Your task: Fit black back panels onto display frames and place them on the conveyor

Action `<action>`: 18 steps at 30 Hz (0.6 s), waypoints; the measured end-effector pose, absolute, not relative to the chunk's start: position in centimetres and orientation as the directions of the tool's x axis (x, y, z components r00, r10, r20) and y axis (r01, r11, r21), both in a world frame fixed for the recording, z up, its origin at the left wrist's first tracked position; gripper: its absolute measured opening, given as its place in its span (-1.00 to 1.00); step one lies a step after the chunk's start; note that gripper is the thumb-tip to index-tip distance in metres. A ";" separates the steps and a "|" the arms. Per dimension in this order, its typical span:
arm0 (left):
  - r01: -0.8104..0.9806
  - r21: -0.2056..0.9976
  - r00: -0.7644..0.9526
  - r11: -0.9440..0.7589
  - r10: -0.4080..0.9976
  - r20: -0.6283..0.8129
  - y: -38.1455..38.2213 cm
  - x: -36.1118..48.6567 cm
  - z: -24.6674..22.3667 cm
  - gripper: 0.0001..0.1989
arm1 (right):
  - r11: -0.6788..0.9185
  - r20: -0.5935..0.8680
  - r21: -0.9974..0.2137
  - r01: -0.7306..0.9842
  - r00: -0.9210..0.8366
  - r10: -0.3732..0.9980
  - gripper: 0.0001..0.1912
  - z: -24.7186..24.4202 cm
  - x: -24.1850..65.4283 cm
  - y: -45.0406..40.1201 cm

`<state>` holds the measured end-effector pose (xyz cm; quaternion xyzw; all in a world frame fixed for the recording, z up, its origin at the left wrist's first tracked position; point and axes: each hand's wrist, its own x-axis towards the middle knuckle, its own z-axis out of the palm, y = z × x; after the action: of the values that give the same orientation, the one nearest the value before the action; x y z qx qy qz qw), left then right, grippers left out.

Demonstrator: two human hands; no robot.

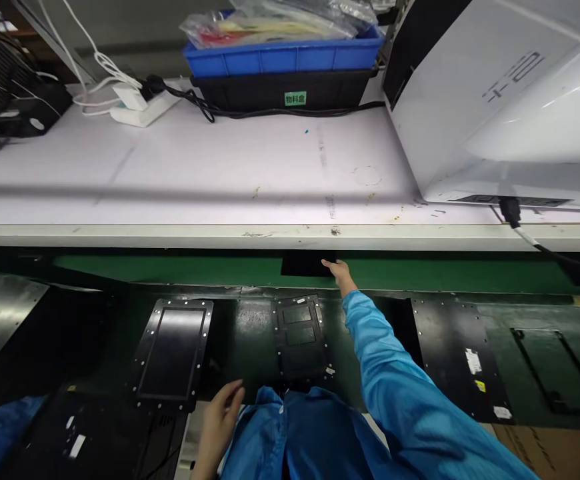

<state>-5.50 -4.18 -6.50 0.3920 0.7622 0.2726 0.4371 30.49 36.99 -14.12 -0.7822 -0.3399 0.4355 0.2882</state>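
My right hand reaches forward to the strip below the shelf edge. It grips the right end of a flat black panel, with the thumb on top; the panel's far part is hidden under the shelf. My left hand hovers low near my body, fingers loosely curled and apart, with nothing visible in it. Between the two hands lies a black rectangular plate with two windows and light screw dots round its rim. Left of it, nearest my left hand, rests a black framed panel with a glossy face.
A white shelf spans the front, carrying a blue bin of plastic bags, a power strip and a large white machine. Right along the green bench stand a labelled black plate and a thin black frame. A blue sleeve shows at lower left.
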 end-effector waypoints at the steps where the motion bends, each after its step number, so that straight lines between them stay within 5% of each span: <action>1: 0.417 0.765 -0.165 0.491 0.868 -0.468 -2.8 -4.5 -7.7 -0.50 | -0.564 -0.474 -0.792 0.235 0.346 0.810 -0.53 -13.5 29.8 36.5; 4: 0.663 0.622 0.005 0.417 0.828 -0.560 1.6 -0.8 -10.8 -0.55 | -0.431 -0.395 -0.895 0.113 0.246 0.885 -0.57 -11.0 27.3 34.1; 7: 0.788 0.404 -0.099 0.464 0.744 -0.661 4.8 3.2 -12.9 -0.44 | -0.303 -0.288 -0.953 0.032 0.231 0.930 -0.54 -8.3 25.7 29.9; 10: 0.778 0.382 -0.155 0.498 0.743 -0.651 5.7 5.9 -14.1 -0.31 | -0.234 -0.256 -0.964 -0.127 0.201 0.946 -0.51 -6.5 25.4 23.2; 14: 0.758 0.427 -0.158 0.493 0.775 -0.612 4.7 5.8 -15.0 -0.45 | -0.400 -0.494 -0.733 -0.551 0.026 0.869 -0.59 -7.1 25.7 11.5; 18: 0.752 0.447 -0.163 0.485 0.794 -0.586 3.5 3.9 -15.5 -0.47 | -0.521 -0.677 -0.443 -0.730 -0.109 0.728 -0.79 -9.4 25.2 2.1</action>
<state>3.87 3.45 -15.50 0.5070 0.7621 0.0260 0.4019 25.18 2.07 -9.41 -0.4539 0.0012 0.7445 0.4896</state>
